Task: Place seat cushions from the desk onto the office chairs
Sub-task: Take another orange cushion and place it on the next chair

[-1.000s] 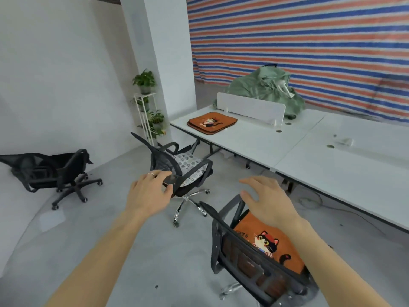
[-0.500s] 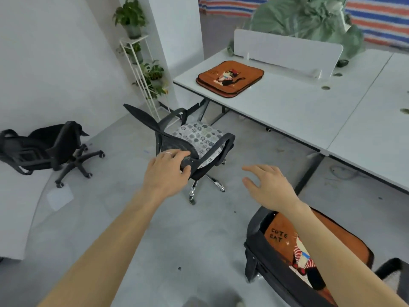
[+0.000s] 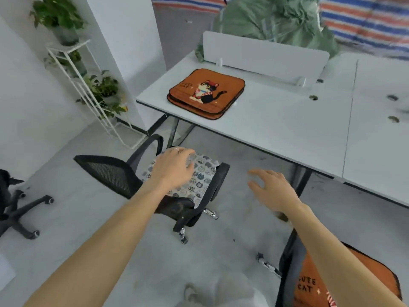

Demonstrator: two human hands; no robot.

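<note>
Grey floor (image 3: pixel 88 218) lies open round the chair (image 3: pixel 110 173). At 12 o'clock, orange cushions (image 3: pixel 205 94) sit near the desk (image 3: pixel 276 129) edge. The left hand (image 3: pixel 172 168) is loose-fingered over the patterned cushion (image 3: pixel 203 173); the right hand (image 3: pixel 274 191) hovers spread and empty.

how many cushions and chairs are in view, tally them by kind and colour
orange cat cushions: 3, apparently 2 stacked on the desk, 1 on the near chair
grey patterned cushion: 1, on the middle chair
office chairs: 3, including the far left chair
total: 7
</note>
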